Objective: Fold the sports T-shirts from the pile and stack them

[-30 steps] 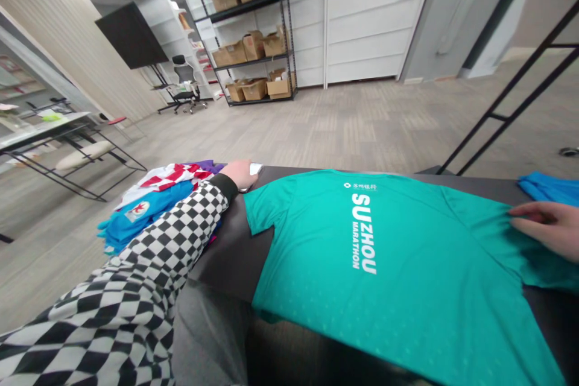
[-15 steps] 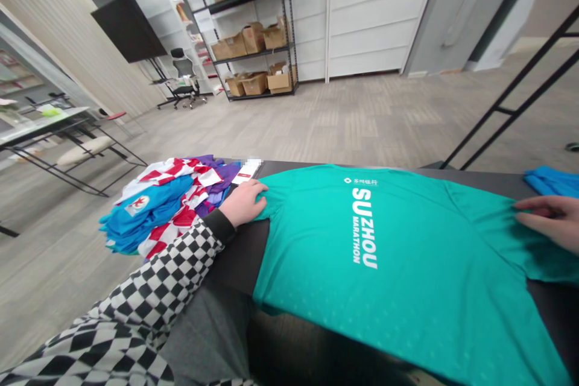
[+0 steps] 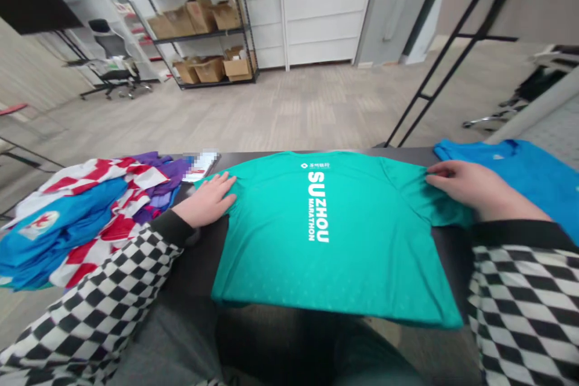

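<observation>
**Hands apart smoothed a teal T-shirt flat on a dark table.**
The left hand lay open on one sleeve and the right hand on the other, and this light, flat contact kept the cloth unbunched. White lettering read "SUZHOU MARATHON"; the small logo above it was too tiny to read. A pile of shirts sat left, a blue shirt right.

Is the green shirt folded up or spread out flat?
Spread out flat: the teal short-sleeved SUZHOU MARATHON T-shirt lies unfolded on the dark table, its sleeves out to both sides.
</observation>
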`<state>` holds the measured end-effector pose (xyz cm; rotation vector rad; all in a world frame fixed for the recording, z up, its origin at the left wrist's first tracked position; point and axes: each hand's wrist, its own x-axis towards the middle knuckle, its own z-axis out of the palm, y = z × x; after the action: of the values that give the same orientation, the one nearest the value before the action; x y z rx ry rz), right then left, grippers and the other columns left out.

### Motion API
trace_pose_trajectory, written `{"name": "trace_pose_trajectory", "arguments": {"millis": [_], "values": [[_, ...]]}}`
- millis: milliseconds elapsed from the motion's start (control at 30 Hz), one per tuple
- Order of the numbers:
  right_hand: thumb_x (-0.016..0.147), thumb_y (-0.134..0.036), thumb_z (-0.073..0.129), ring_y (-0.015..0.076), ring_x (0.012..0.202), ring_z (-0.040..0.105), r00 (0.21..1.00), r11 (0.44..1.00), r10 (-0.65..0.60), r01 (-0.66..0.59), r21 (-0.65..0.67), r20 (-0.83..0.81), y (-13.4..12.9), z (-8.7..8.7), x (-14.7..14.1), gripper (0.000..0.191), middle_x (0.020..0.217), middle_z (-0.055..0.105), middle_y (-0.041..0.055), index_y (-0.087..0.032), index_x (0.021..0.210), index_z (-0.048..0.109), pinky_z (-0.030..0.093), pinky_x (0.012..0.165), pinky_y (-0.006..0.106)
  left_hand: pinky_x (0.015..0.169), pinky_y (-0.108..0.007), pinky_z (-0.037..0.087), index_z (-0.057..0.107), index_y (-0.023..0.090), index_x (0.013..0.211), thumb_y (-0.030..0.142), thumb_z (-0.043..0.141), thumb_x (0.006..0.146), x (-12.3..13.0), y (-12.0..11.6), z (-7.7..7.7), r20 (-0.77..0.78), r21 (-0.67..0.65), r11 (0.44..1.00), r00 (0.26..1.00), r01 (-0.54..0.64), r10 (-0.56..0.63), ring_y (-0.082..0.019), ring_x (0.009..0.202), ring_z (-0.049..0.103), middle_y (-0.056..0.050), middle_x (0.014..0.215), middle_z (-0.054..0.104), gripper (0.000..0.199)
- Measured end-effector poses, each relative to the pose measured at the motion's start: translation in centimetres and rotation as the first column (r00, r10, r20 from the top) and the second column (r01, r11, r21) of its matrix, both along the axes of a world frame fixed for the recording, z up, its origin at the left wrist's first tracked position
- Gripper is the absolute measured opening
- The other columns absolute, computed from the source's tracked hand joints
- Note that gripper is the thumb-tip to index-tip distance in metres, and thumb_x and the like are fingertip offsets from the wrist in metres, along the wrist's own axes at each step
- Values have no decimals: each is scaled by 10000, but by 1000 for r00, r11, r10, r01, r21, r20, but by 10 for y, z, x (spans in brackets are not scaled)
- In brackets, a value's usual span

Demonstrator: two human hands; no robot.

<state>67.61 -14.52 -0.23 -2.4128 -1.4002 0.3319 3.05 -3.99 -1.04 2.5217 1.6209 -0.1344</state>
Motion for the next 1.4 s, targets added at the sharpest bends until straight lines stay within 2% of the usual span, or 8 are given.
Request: {"name": "trace_pose_trajectory", "arguments": {"millis": [167, 400, 533, 733, 867, 1000, 1167, 1400], "values": [[979, -255, 732, 235, 900, 710, 999, 999, 36, -36, -2, 32, -7, 6, -9, 273, 1100, 831, 145, -128, 1201, 830, 504, 849, 353, 1429, -542, 257, 393, 134, 1791, 618, 282, 1095, 15, 6, -4, 26, 50, 998, 999, 46, -47, -340, 1773, 255, -163, 1903, 268, 855], [884, -271, 786, 256, 922, 749, 998, 996, 49, -52, 73, 35, -7, -6, -2, 344, 1080, 835, 95, -181, 1208, 859, 592, 894, 349, 1419, -616, 257, 339, 223, 1816, 675, 332, 1079, 14, 10, -30, -18, 86, 995, 999, 46, -45, -365, 1772, 252, -89, 1902, 299, 865], [866, -261, 794, 268, 952, 763, 998, 991, 59, -62, 121, 31, -6, -9, -2, 344, 1091, 838, 97, -186, 1194, 867, 612, 943, 360, 1424, -537, 284, 400, 230, 1774, 701, 361, 1054, 20, 17, -16, -8, 130, 986, 995, 100, -100, -342, 1742, 330, -52, 1866, 400, 861], [911, -304, 739, 294, 990, 779, 997, 975, 67, -75, 208, 46, -4, -3, -12, 296, 1094, 844, 110, -195, 1157, 865, 617, 1013, 402, 1410, -400, 347, 517, 220, 1720, 624, 396, 1069, 104, 27, 33, 144, 161, 949, 945, 269, -293, -301, 1668, 473, -47, 1790, 524, 776], [938, -342, 709, 297, 962, 781, 994, 970, 100, -107, 221, 41, -4, -1, -15, 275, 1085, 846, 123, -193, 1117, 855, 632, 997, 431, 1397, -342, 343, 543, 139, 1693, 485, 376, 1108, 174, 40, 38, 175, 75, 945, 928, 319, -328, -251, 1620, 536, -92, 1743, 582, 700], [951, -344, 702, 300, 956, 781, 993, 968, 114, -120, 222, 43, -3, -2, -13, 254, 1078, 848, 124, -197, 1095, 849, 632, 991, 442, 1425, -393, 277, 460, 125, 1750, 495, 366, 1142, 212, 47, 22, 117, -38, 955, 950, 294, -288, -276, 1725, 383, -141, 1852, 405, 718], [955, -352, 695, 293, 979, 781, 991, 968, 123, -132, 215, 54, -3, -3, -14, 260, 1054, 849, 105, -205, 1097, 855, 625, 970, 394, 1449, -576, 145, 229, 141, 1848, 734, 352, 1110, 214, 41, 0, 58, -104, 961, 967, 255, -250, -378, 1799, 96, -159, 1929, 99, 954], [970, -352, 670, 288, 983, 780, 991, 969, 130, -136, 207, 43, -3, -5, -15, 261, 1070, 854, 104, -206, 1087, 851, 612, 960, 381, 1443, -582, 146, 235, 117, 1841, 836, 391, 1054, 215, 41, 7, 6, -85, 958, 961, 276, -276, -405, 1792, 134, -188, 1922, 140, 1077]]}}
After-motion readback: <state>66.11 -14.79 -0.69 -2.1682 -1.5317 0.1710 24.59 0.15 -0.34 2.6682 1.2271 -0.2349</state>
